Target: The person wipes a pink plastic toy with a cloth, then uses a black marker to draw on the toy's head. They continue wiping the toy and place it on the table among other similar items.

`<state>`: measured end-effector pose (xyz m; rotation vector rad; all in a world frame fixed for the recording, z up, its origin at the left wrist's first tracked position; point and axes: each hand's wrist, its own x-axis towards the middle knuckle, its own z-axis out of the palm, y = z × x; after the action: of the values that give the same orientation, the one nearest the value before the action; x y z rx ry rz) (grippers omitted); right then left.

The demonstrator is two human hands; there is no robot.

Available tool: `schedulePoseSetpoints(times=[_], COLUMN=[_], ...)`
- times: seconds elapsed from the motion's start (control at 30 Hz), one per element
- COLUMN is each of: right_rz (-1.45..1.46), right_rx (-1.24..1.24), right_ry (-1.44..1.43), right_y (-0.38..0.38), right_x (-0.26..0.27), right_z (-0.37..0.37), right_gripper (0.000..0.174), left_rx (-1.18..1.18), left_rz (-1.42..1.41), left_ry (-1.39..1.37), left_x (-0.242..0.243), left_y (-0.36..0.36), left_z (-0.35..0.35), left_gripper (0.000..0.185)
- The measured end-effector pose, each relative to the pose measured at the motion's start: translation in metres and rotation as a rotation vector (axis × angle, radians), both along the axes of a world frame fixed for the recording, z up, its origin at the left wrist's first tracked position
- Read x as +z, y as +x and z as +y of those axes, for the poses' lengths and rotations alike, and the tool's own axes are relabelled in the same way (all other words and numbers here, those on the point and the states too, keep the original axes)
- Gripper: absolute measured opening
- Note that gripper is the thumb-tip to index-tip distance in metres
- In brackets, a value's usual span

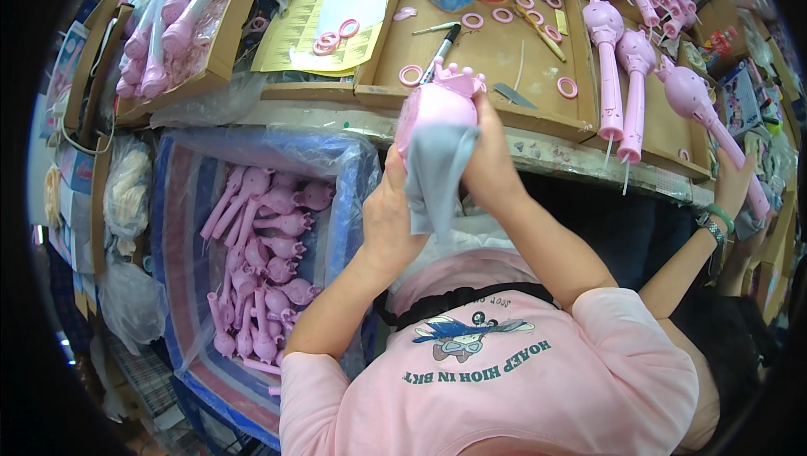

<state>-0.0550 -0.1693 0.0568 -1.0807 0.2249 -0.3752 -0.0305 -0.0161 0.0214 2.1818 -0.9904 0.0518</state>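
Observation:
My left hand (pixel 392 219) and my right hand (pixel 493 156) together hold a pink plastic toy piece (pixel 438 106) with a round head and a small crown on top. My right fingers grip it by the crown side, while the left hand closes around its lower left. A grey cloth (pixel 441 169) hangs over the front of the piece between both hands. Whatever lies behind the cloth, including any handle, is hidden. Just beyond the hands is the cardboard tray (pixel 391 81) on the workbench, with a black-and-white marker (pixel 444 46) in it.
At left, a striped woven bag (pixel 189 254) holds several pink toy wands (pixel 277 248). The tray has pink rings (pixel 473 21), a metal blade (pixel 515 95) and a yellow-handled tool (pixel 542 33). Two crowned wands (pixel 621 78) lie at right, where a co-worker's hand (pixel 734 185) holds another.

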Motion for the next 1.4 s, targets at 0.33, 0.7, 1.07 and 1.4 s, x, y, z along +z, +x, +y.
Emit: schedulePoseSetpoints(times=[0.33,0.7,1.07,1.4], right_rz=[0.003,-0.035,-0.069,-0.122], right_rx=[-0.047,0.072,-0.065,-0.316], right_ry=[-0.219,0.345,-0.329,-0.562], right_y=[-0.006,0.000,0.000,-0.006], right_x=[-0.010,0.001,-0.001,-0.008], right_z=[0.007,-0.013,-0.002,0.014], right_gripper=[0.056,0.022,0.049,0.071], left_rx=[0.017,-0.146,-0.080,-0.240], left_rz=[-0.035,-0.023,0.038,0.120], left_ry=[0.032,-0.125,0.027,0.001], left_x=[0.005,0.003,0.007,-0.012], left_y=[-0.001,0.001,-0.002,0.006], left_z=[-0.003,0.001,0.002,0.011], left_gripper=[0.081,0.071,0.076,0.055])
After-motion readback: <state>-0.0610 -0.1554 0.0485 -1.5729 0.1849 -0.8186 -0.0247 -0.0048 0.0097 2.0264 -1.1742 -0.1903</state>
